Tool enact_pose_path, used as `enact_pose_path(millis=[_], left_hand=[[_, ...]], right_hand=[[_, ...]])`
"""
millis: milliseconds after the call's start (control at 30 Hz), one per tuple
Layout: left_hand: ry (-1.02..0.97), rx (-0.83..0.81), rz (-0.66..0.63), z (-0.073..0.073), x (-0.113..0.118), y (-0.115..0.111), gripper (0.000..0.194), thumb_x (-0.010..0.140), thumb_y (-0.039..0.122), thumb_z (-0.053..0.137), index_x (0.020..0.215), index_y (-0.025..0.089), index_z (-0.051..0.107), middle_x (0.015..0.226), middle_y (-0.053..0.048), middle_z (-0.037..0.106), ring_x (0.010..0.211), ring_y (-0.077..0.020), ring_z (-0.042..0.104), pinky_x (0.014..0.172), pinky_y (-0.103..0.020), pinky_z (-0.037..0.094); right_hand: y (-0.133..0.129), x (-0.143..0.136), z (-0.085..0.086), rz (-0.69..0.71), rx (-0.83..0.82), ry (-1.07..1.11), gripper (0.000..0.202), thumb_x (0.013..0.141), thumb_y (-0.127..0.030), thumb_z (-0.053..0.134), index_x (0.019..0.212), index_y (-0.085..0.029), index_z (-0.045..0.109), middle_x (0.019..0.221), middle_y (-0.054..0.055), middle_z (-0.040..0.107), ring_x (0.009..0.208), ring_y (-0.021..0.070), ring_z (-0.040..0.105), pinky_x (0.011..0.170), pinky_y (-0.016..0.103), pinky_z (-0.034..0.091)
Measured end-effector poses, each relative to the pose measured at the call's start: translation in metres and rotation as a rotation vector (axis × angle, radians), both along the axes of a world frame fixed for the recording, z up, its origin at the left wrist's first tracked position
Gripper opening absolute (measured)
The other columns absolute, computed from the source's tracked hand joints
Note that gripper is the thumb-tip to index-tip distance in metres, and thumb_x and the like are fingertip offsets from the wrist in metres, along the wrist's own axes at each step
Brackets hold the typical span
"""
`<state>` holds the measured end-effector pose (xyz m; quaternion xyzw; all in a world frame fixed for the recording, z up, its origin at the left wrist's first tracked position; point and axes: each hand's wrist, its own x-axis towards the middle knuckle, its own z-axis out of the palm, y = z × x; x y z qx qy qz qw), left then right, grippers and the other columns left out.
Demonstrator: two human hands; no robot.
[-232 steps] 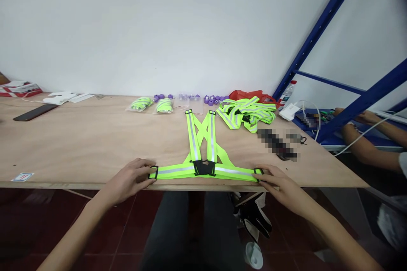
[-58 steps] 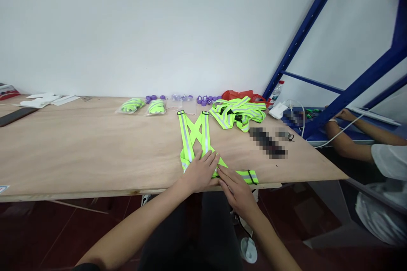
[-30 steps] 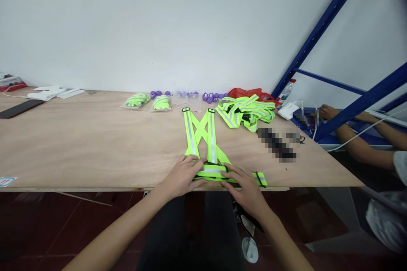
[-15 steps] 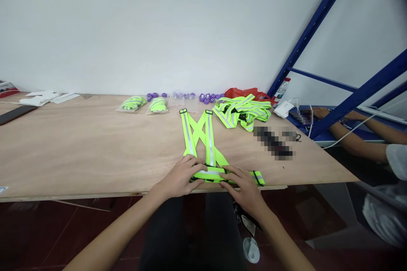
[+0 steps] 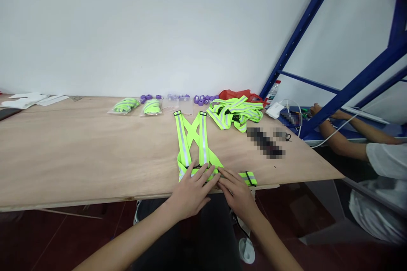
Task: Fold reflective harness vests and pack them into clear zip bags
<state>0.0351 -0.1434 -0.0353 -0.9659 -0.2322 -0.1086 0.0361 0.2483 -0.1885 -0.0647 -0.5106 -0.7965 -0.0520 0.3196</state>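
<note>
A yellow-green reflective strap harness (image 5: 204,139) lies on the wooden table near its front edge, its two upper straps crossed behind and topped with black buckles. My left hand (image 5: 192,188) rests on the waist band with its fingers spread and stretched out. Close beside it, my right hand (image 5: 237,190) touches the same band, fingertips close to the left hand's; whether it pinches the band is hard to see. A loose end with a black slider (image 5: 249,178) sticks out to the right of my right hand.
A tangled pile of reflective straps (image 5: 237,112) lies at the back right beside a red bag (image 5: 238,94). Bagged straps (image 5: 151,107), purple rolls (image 5: 202,100) and white papers (image 5: 25,100) line the back. Another person's arms (image 5: 346,139) are beyond the blue frame (image 5: 356,80).
My left hand has flattened and spread over the band, where its fingers were curled at the edge before. My right hand has come closer to it. The view has shifted slightly right.
</note>
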Motion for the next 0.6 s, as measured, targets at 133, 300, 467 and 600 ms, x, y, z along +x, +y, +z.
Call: enact_pose_path(millis=[133,300,467,600], left_hand=[[-0.007,0.006,0.005,-0.002,-0.008,-0.001,0.068,0.1,0.044,0.045,0.158,0.019,0.021,0.162,-0.013,0.03,0.148,-0.0325,0.031,0.121,-0.056,0.01],[0.005,0.006,0.012,-0.003,-0.016,0.0,0.071,0.098,0.04,0.05,0.159,0.024,0.017,0.164,-0.011,0.028,0.148,-0.0327,0.029,0.12,-0.055,0.015],[0.04,-0.035,-0.002,0.001,-0.02,0.0,0.074,0.096,0.036,0.055,0.159,0.025,0.017,0.164,-0.008,0.026,0.148,-0.0337,0.029,0.119,-0.052,0.019],[0.047,-0.017,0.034,0.002,-0.015,-0.004,0.078,0.094,0.039,0.056,0.16,0.027,0.015,0.164,-0.009,0.026,0.147,-0.0365,0.028,0.117,-0.055,0.022]], right_hand=[[-0.003,-0.005,0.001,-0.014,0.02,-0.014,0.028,0.097,-0.016,0.047,0.111,-0.023,0.071,0.13,0.011,0.068,0.119,0.0262,0.064,0.098,0.047,0.056],[-0.004,-0.012,-0.001,-0.054,0.047,-0.056,0.032,0.095,-0.013,0.046,0.116,-0.023,0.069,0.127,0.009,0.07,0.12,0.0275,0.063,0.101,0.049,0.054],[-0.002,-0.015,-0.009,-0.088,0.131,-0.055,0.029,0.093,-0.013,0.05,0.115,-0.022,0.067,0.123,0.009,0.072,0.118,0.0274,0.065,0.1,0.048,0.055],[-0.001,-0.014,-0.012,-0.084,0.145,-0.068,0.031,0.095,-0.014,0.049,0.122,-0.022,0.061,0.124,0.01,0.071,0.118,0.027,0.065,0.105,0.052,0.049]])
